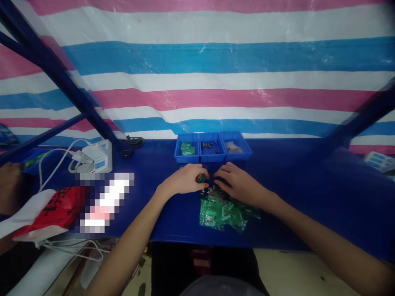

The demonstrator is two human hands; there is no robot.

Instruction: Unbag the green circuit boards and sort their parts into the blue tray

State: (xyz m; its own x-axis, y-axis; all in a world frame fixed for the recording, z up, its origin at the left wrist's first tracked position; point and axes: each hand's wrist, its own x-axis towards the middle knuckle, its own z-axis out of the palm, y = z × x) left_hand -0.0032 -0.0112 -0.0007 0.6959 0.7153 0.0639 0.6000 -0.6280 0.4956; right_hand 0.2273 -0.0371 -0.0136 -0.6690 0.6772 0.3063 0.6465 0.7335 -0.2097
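Note:
My left hand (190, 179) is curled above the blue table, its fingers closed around a small dark green plastic bag (201, 178). Close beside it, my right hand (237, 183) bends its fingers down at a heap of small metal parts (216, 192); whatever sits between those fingertips is too small to make out. Toward me from the heap lie several green plastic bags (226, 213) with pale pieces in them, partly under my right hand. Beyond both hands stand three joined blue bins: green bags (187, 149) in the left one, small metal pieces (210, 144) in the middle, a clear bag (233, 147) in the right.
A white power strip (103, 156) with plugged cables stands at the left, near a black object (134, 141). Another person's hand (10, 181) and a red and white sleeve (58, 209) are farther left. A striped sheet (216, 57) hangs behind the blue table (293, 172).

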